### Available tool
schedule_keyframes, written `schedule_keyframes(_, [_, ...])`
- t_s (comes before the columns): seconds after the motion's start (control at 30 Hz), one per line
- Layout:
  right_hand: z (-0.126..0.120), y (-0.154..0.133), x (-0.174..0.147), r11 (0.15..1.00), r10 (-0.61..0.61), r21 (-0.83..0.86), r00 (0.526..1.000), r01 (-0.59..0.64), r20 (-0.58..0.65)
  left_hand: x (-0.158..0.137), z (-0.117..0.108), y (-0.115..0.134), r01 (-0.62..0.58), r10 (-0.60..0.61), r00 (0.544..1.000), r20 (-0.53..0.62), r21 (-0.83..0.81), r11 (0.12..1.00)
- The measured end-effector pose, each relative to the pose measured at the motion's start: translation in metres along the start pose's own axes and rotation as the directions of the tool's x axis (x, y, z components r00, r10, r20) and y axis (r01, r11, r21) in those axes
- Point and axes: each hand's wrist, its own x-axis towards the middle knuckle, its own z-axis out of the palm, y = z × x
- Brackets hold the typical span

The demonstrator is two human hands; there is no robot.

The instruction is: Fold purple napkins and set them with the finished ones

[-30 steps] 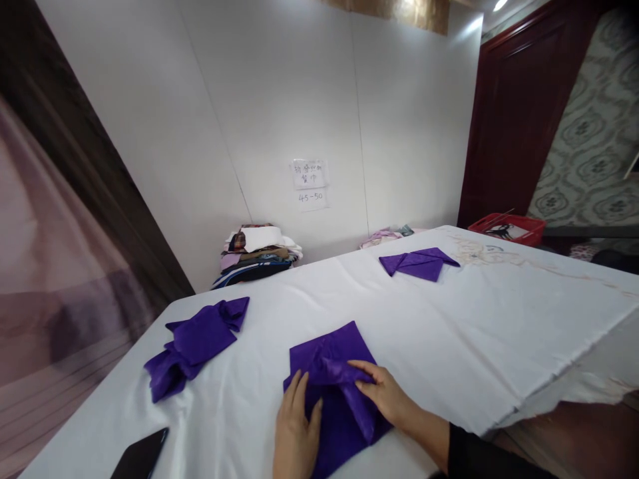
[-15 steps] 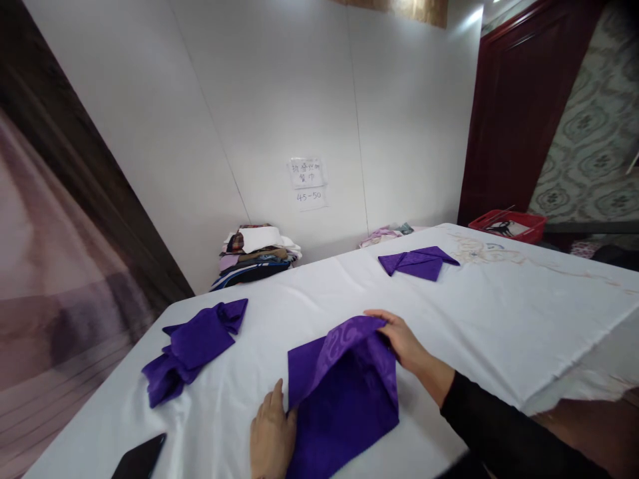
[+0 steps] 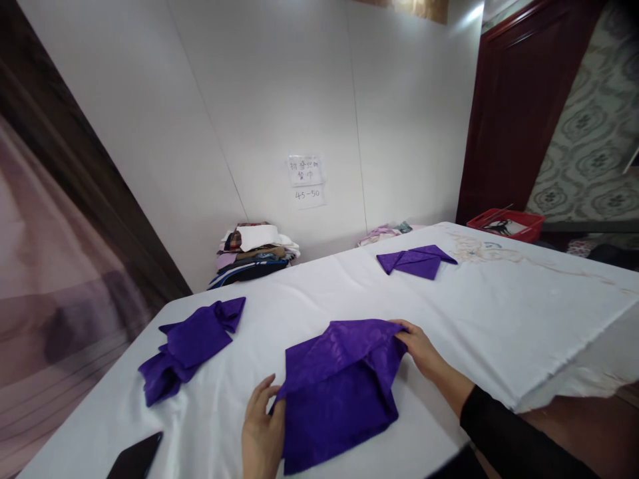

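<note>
A purple patterned cloth napkin (image 3: 339,392), partly folded, lies on the white-covered table in front of me. Its upper layer slants across, with a loose fold at the right. My right hand (image 3: 412,339) pinches the napkin's upper right corner, thumb and fingers closed on it. At the napkin's left edge, my left hand (image 3: 264,416) holds the side between thumb and curled fingers. A crumpled heap of purple cloth (image 3: 197,342) rests to the left, apart from my left hand. Farther back on the right lies a folded purple napkin (image 3: 419,261).
A black phone (image 3: 136,458) lies at the near left of the white tablecloth (image 3: 499,319). Behind the table's far edge are a stack of folded clothes (image 3: 254,256) and a smaller cloth pile (image 3: 382,234). A red basket (image 3: 532,229) stands at the far right.
My right hand has moved right and slightly down, drawing the napkin's corner outward, so the raised upper layer now lies flatter. My left hand has closed on the left edge.
</note>
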Motion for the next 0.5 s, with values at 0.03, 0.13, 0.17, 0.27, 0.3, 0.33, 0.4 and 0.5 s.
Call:
schedule_keyframes(0.03, [-0.001,-0.003,-0.001,0.999,-0.024,-0.036,1.000,0.024,0.000,0.001,-0.005,0.003,0.026,-0.026,1.000,-0.010,0.020,0.999])
schedule_keyframes(0.13, [0.000,-0.013,-0.006,0.990,-0.058,-0.127,0.998,0.061,0.026,0.004,-0.021,0.011,0.174,-0.176,0.984,0.024,0.069,0.982])
schedule_keyframes(0.17, [0.002,-0.016,-0.009,0.987,-0.053,-0.147,0.997,0.060,0.047,0.005,-0.027,0.012,0.209,-0.212,0.977,0.028,0.079,0.975])
schedule_keyframes(0.27, [0.009,-0.028,-0.019,0.984,-0.038,-0.168,0.985,0.067,0.168,0.014,-0.039,0.013,0.250,-0.250,0.968,-0.009,0.093,0.964])
schedule_keyframes(0.3, [0.010,-0.030,-0.021,0.984,-0.036,-0.163,0.978,0.070,0.207,0.019,-0.042,0.014,0.258,-0.257,0.966,-0.022,0.097,0.961])
schedule_keyframes(0.33, [0.011,-0.033,-0.021,0.986,-0.034,-0.150,0.973,0.070,0.229,0.025,-0.044,0.017,0.261,-0.259,0.965,-0.034,0.096,0.961])
schedule_keyframes(0.4, [0.009,-0.035,-0.015,0.992,-0.026,-0.112,0.977,0.050,0.213,0.041,-0.044,0.027,0.236,-0.233,0.971,-0.050,0.069,0.969])
schedule_keyframes(0.5, [0.001,-0.031,0.007,1.000,0.003,-0.023,0.995,-0.001,0.101,0.077,-0.035,0.058,0.173,-0.178,0.983,-0.034,-0.107,0.979])
